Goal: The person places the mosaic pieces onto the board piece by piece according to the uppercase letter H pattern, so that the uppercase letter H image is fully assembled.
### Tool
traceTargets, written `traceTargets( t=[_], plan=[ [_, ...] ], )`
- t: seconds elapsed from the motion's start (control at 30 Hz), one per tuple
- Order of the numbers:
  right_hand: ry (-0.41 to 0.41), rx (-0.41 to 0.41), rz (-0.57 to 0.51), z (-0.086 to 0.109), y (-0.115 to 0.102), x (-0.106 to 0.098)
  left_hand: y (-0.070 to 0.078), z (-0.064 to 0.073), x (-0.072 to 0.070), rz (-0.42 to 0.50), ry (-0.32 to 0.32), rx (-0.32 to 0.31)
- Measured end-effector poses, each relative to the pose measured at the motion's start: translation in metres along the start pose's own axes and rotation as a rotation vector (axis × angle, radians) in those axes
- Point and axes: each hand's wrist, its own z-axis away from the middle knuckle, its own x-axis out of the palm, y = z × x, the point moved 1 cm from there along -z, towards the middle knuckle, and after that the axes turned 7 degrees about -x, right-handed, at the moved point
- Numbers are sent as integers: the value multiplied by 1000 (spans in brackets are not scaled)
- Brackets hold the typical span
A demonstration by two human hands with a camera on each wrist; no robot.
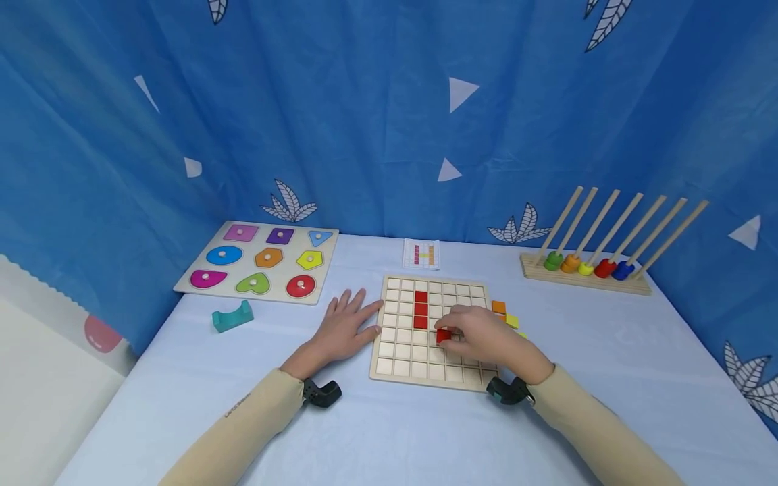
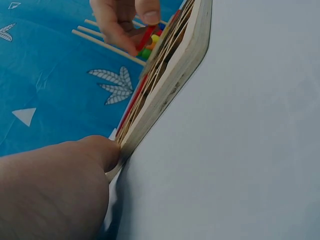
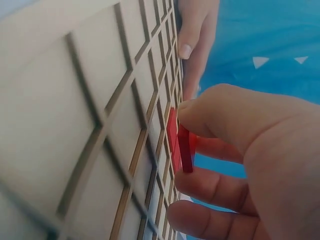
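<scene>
A square wooden grid board lies on the table, with a column of red tiles set in its upper middle cells. My right hand pinches another red tile between thumb and fingers, close over the board just right of and below that column. In the right wrist view the tile is tilted on edge beside the grid. My left hand lies with its fingers spread on the table, fingertips at the board's left edge. The cells under my right hand are hidden.
Orange and yellow tiles lie right of the board, partly behind my right hand. A pattern card is behind it. A shape puzzle and teal block are at left, a peg rack at back right.
</scene>
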Motion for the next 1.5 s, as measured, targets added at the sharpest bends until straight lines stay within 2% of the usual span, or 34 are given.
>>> traceTargets(
  t=[0.17,0.53,0.97,1.2,1.5],
  plan=[
    [9,-28,-6,-11,-3,2,1,0,-2,-4,4,0],
    [-31,3,-22,-26,-11,8,3,1,-1,8,-8,-2],
    [5,-19,-53,-27,-14,16,3,2,1,-7,13,6],
    [6,-17,-66,-28,-12,20,3,2,0,-11,0,-3],
    [57,-55,-61,-29,-12,24,1,0,0,-3,4,0]
  ],
)
